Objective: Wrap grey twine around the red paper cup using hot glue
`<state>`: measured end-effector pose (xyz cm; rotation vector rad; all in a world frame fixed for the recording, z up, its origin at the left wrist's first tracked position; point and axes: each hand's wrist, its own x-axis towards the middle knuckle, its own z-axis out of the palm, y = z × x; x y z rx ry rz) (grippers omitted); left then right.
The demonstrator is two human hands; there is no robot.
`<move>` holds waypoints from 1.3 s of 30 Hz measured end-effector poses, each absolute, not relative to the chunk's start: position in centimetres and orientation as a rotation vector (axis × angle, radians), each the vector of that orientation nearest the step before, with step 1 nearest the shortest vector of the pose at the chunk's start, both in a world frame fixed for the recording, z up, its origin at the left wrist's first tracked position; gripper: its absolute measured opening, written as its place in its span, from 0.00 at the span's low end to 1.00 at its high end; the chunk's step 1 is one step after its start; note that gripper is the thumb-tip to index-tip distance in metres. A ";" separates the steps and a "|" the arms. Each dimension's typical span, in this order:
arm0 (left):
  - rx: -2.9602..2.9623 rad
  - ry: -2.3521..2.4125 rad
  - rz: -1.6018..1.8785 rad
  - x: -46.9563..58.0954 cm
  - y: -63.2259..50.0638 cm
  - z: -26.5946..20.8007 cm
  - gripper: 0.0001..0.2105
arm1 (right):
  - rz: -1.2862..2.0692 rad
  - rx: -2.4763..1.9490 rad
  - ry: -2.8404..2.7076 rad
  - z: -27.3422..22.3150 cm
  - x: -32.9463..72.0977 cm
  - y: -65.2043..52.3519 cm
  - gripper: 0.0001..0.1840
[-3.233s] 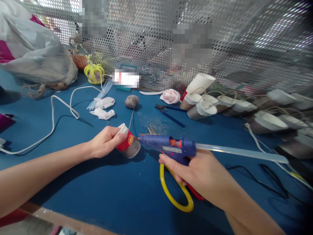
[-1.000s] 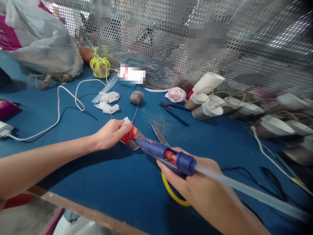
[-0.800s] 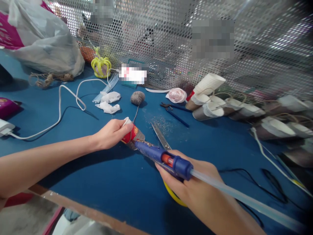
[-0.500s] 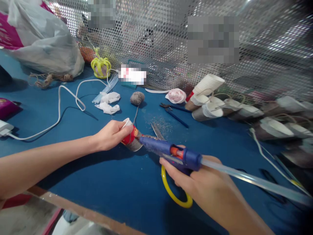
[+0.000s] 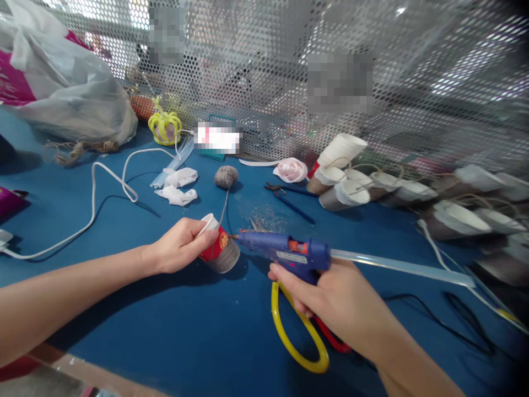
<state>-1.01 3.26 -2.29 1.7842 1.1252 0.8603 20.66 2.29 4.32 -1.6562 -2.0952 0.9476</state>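
Note:
My left hand (image 5: 182, 245) is closed on a tilted red and white paper cup (image 5: 215, 242), its lower part wrapped in grey yarn. From the cup a strand leads back to a ball of grey yarn (image 5: 226, 176). My right hand (image 5: 334, 289) grips a blue glue gun (image 5: 285, 251), with a long clear glue stick (image 5: 405, 268) sticking out of its back. The gun's nozzle points left, at the cup's side; whether it touches the cup I cannot tell. Scissors with yellow and red handles (image 5: 278, 325) lie under the gun and right hand, partly hidden.
Blue-handled pliers (image 5: 291, 203) and a pink fabric rose (image 5: 291, 170) lie beyond the gun. Several yarn-wrapped cups (image 5: 345, 194) stand at the right. White crumpled pieces (image 5: 177, 187), a white cable (image 5: 93, 193) and a plastic bag (image 5: 78, 82) are at the left, before a perforated metal panel (image 5: 264, 82).
The glue gun has tipped to a more level pose, and its nozzle sits a little apart from where it was on the cup. The view has shifted slightly; both hands keep their holds.

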 end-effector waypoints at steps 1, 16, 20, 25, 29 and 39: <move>1.780 1.122 0.865 -1.0 3.3 -2.3 0.18 | 0.975 -1.659 -2.084 4.3 20.7 2.3 0.15; 1.702 1.135 0.848 -1.1 3.3 -2.8 0.19 | 1.142 -1.699 -1.962 4.3 20.8 2.6 0.11; 1.701 1.135 0.849 -1.1 3.3 -2.8 0.19 | 1.176 -1.687 -1.947 4.3 20.7 2.6 0.09; 1.697 1.145 0.853 -1.1 3.2 -2.8 0.19 | 1.201 -1.695 -1.974 4.1 20.7 2.8 0.14; 1.731 1.125 0.845 -1.0 3.1 -2.6 0.19 | 1.226 -1.631 -1.957 3.7 21.2 3.8 0.17; 1.948 1.160 0.832 -0.8 2.8 -2.2 0.19 | 1.113 -1.653 -1.430 1.1 25.2 8.7 0.08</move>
